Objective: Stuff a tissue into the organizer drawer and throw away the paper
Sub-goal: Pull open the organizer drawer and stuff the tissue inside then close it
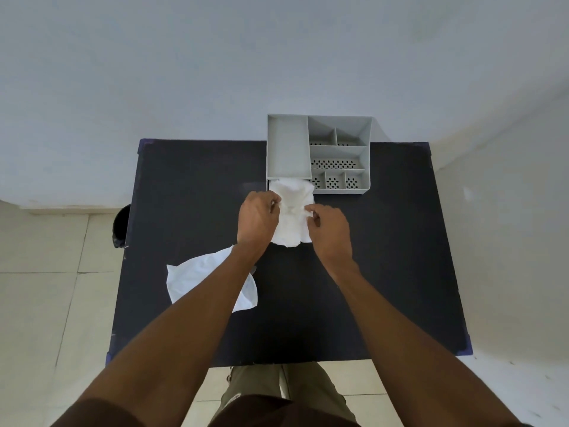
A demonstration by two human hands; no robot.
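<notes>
A grey desk organizer (338, 151) with several compartments stands at the far edge of a black table (385, 257). A crumpled white tissue (292, 217) lies right in front of its lower left opening, its far end at the drawer mouth. My left hand (258, 218) pinches the tissue's left edge and my right hand (331, 229) pinches its right edge. A flat white sheet of paper (197, 278) rests on the table near the left, partly under my left forearm.
A dark bin (120, 226) with a black liner stands on the tiled floor beside the table's left edge. A pale wall rises behind the table. My legs show below the table's near edge.
</notes>
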